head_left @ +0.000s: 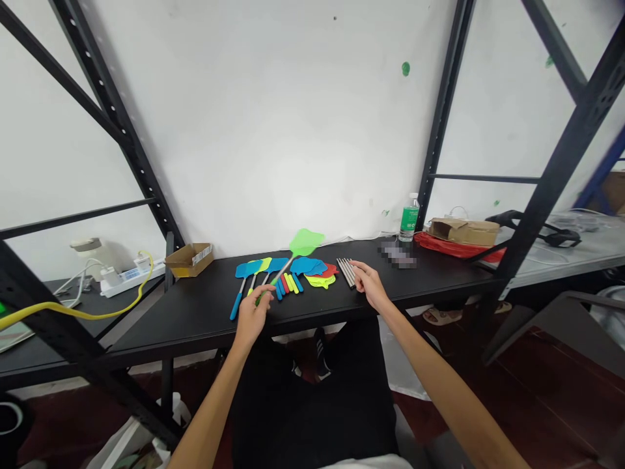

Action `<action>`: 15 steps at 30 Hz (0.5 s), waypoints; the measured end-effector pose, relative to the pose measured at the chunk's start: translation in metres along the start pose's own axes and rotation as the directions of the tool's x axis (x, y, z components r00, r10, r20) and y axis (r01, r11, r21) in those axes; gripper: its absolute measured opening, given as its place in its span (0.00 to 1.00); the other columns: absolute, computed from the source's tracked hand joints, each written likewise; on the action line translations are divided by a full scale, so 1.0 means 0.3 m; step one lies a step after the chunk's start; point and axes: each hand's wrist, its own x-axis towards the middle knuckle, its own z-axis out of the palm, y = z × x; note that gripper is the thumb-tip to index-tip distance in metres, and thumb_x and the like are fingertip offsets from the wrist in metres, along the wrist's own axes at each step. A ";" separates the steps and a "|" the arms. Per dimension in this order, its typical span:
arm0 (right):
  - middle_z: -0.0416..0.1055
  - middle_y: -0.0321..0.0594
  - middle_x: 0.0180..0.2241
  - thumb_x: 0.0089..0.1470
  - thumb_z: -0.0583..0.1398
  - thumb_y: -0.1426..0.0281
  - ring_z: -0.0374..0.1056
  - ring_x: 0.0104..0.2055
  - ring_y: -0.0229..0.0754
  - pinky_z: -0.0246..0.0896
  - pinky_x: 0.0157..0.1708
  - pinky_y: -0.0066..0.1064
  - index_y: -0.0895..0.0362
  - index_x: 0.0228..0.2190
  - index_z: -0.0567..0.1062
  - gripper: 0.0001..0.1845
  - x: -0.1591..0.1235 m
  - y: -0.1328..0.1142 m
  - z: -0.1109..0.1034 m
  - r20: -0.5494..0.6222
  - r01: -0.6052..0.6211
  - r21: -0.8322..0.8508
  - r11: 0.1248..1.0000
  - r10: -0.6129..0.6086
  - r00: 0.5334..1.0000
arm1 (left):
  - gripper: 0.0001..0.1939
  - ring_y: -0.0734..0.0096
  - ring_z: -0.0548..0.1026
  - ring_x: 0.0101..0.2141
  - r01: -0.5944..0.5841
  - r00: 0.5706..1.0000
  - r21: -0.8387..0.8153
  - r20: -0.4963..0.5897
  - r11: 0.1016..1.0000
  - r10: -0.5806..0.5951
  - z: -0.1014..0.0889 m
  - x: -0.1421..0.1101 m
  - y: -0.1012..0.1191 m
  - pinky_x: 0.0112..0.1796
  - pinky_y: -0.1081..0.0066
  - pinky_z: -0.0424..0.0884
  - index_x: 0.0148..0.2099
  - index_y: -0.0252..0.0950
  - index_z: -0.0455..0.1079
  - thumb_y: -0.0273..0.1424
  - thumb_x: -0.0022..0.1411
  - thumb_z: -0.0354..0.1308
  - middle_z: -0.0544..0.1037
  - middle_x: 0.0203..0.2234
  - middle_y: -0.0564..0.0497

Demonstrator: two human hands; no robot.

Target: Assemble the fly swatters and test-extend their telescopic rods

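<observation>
My left hand (254,312) is closed around the handle of a green fly swatter (306,241), its head raised toward the wall. Below it on the black table lie blue and yellow-green fly swatters (248,269) with metal shafts. Loose handles (289,284) in blue, red and yellow sit in a row beside them. Farther right is a pile of loose swatter heads, blue (307,266), red (331,270) and yellow-green (321,281). My right hand (370,285) has its fingers closed at the right edge of several thin metal rods (344,270); what it grips is hidden.
An open cardboard box (190,260) stands at the table's left end. A water bottle (409,218) is at the back right, near a brown box (463,230) on red plastic (439,245). Black metal posts (446,85) frame the table. A yellow cable (83,314) hangs at left.
</observation>
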 end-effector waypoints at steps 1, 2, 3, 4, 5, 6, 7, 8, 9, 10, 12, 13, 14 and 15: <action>0.56 0.26 0.12 0.50 0.63 0.56 0.46 0.16 0.31 0.38 0.16 0.25 0.61 0.47 0.73 0.27 0.000 0.000 0.000 0.001 0.000 -0.007 1.000 0.000 1.000 | 0.18 0.68 0.73 0.28 0.020 0.998 0.044 -0.058 0.999 -0.017 -0.019 0.007 -0.003 0.31 0.71 0.68 0.47 0.38 0.75 0.40 0.65 0.49 0.78 0.31 0.49; 0.56 0.26 0.12 0.50 0.63 0.57 0.46 0.16 0.31 0.37 0.16 0.25 0.61 0.47 0.73 0.27 -0.001 -0.001 0.000 0.005 0.002 -0.014 1.000 -0.002 1.000 | 0.19 0.66 0.74 0.30 0.039 0.993 0.101 -0.115 0.994 -0.027 -0.041 0.013 -0.006 0.32 0.71 0.68 0.48 0.38 0.76 0.39 0.65 0.49 0.78 0.32 0.49; 0.56 0.26 0.12 0.50 0.63 0.57 0.46 0.16 0.31 0.37 0.16 0.25 0.61 0.46 0.73 0.26 -0.001 -0.002 0.001 0.007 0.003 -0.019 1.000 -0.003 1.000 | 0.19 0.65 0.75 0.31 0.054 0.985 0.161 -0.171 0.986 -0.027 -0.066 0.019 -0.009 0.33 0.70 0.68 0.49 0.38 0.76 0.38 0.64 0.49 0.79 0.33 0.48; 0.56 0.26 0.12 0.50 0.62 0.57 0.46 0.16 0.31 0.37 0.17 0.25 0.61 0.46 0.73 0.26 -0.002 -0.003 0.001 0.006 0.003 -0.023 1.000 -0.003 1.000 | 0.19 0.64 0.76 0.32 0.066 0.975 0.216 -0.221 0.974 -0.017 -0.094 0.024 -0.011 0.34 0.69 0.68 0.49 0.39 0.76 0.37 0.64 0.48 0.80 0.34 0.48; 0.56 0.26 0.12 0.50 0.62 0.57 0.46 0.16 0.31 0.37 0.17 0.25 0.61 0.46 0.74 0.26 -0.003 -0.005 0.002 0.006 0.003 -0.027 1.000 -0.003 1.000 | 0.19 0.62 0.77 0.34 0.075 0.966 0.263 -0.258 0.962 -0.005 -0.122 0.029 -0.015 0.36 0.69 0.68 0.49 0.39 0.77 0.37 0.64 0.48 0.81 0.35 0.48; 0.56 0.26 0.12 0.50 0.62 0.57 0.46 0.16 0.31 0.37 0.17 0.25 0.61 0.45 0.74 0.25 -0.004 -0.006 0.002 0.006 0.004 -0.029 1.000 -0.004 1.000 | 0.19 0.62 0.77 0.35 0.087 0.959 0.299 -0.283 0.950 0.001 -0.151 0.034 -0.021 0.37 0.69 0.68 0.50 0.39 0.76 0.36 0.64 0.48 0.81 0.35 0.48; 0.56 0.26 0.12 0.49 0.62 0.57 0.47 0.16 0.31 0.38 0.17 0.25 0.60 0.45 0.74 0.25 -0.005 -0.008 0.002 0.006 0.007 -0.032 0.999 -0.006 1.000 | 0.19 0.61 0.77 0.36 0.109 0.956 0.333 -0.294 0.937 -0.007 -0.178 0.039 -0.030 0.37 0.68 0.68 0.50 0.40 0.76 0.36 0.65 0.47 0.81 0.36 0.48; 0.56 0.26 0.12 0.49 0.62 0.57 0.47 0.16 0.31 0.38 0.17 0.25 0.60 0.45 0.74 0.25 -0.005 -0.009 0.002 0.007 0.009 -0.037 0.999 -0.009 1.000 | 0.20 0.60 0.78 0.36 0.139 0.955 0.368 -0.294 0.919 -0.026 -0.202 0.042 -0.042 0.37 0.67 0.68 0.51 0.40 0.76 0.35 0.65 0.47 0.82 0.37 0.47; 0.56 0.26 0.12 0.49 0.62 0.57 0.47 0.16 0.32 0.38 0.17 0.25 0.60 0.45 0.74 0.25 -0.006 -0.010 0.003 0.009 0.010 -0.043 0.999 -0.010 1.000 | 0.20 0.59 0.78 0.37 0.175 0.955 0.406 -0.290 0.897 -0.055 -0.222 0.045 -0.056 0.38 0.66 0.68 0.52 0.41 0.76 0.35 0.65 0.47 0.82 0.38 0.47; 0.56 0.26 0.12 0.49 0.62 0.57 0.48 0.16 0.32 0.39 0.17 0.25 0.60 0.44 0.74 0.25 -0.006 -0.011 0.003 0.011 0.010 -0.052 0.999 -0.010 1.000 | 0.20 0.57 0.78 0.38 0.211 0.954 0.443 -0.286 0.872 -0.085 -0.237 0.045 -0.073 0.39 0.65 0.69 0.52 0.41 0.76 0.34 0.65 0.47 0.82 0.39 0.47; 0.56 0.26 0.12 0.49 0.62 0.56 0.48 0.16 0.32 0.38 0.17 0.25 0.60 0.44 0.74 0.25 -0.007 -0.013 0.003 0.012 0.010 -0.069 0.998 -0.009 1.000 | 0.20 0.53 0.77 0.41 0.266 0.949 0.499 -0.288 0.825 -0.132 -0.252 0.043 -0.107 0.40 0.62 0.69 0.52 0.41 0.76 0.33 0.65 0.47 0.82 0.41 0.46; 0.56 0.26 0.12 0.49 0.62 0.56 0.48 0.16 0.32 0.38 0.17 0.25 0.60 0.43 0.74 0.24 -0.007 -0.013 0.003 0.012 0.010 -0.076 0.997 -0.009 1.000 | 0.20 0.51 0.77 0.42 0.287 0.945 0.520 -0.291 0.805 -0.149 -0.253 0.041 -0.123 0.40 0.61 0.69 0.53 0.41 0.76 0.33 0.64 0.47 0.82 0.41 0.45; 0.56 0.26 0.12 0.49 0.62 0.56 0.48 0.16 0.32 0.38 0.17 0.25 0.59 0.43 0.74 0.24 -0.007 -0.013 0.003 0.012 0.010 -0.083 0.997 -0.009 1.000 | 0.21 0.49 0.77 0.43 0.305 0.942 0.541 -0.294 0.784 -0.163 -0.251 0.038 -0.135 0.40 0.60 0.69 0.54 0.41 0.75 0.33 0.64 0.48 0.82 0.41 0.44; 0.56 0.26 0.12 0.49 0.61 0.56 0.48 0.16 0.32 0.38 0.17 0.25 0.60 0.43 0.74 0.24 -0.007 -0.012 0.003 0.011 0.010 -0.088 0.996 -0.009 1.000 | 0.21 0.48 0.77 0.43 0.323 0.938 0.564 -0.295 0.760 -0.179 -0.247 0.036 -0.144 0.40 0.60 0.70 0.54 0.40 0.75 0.33 0.63 0.48 0.82 0.41 0.43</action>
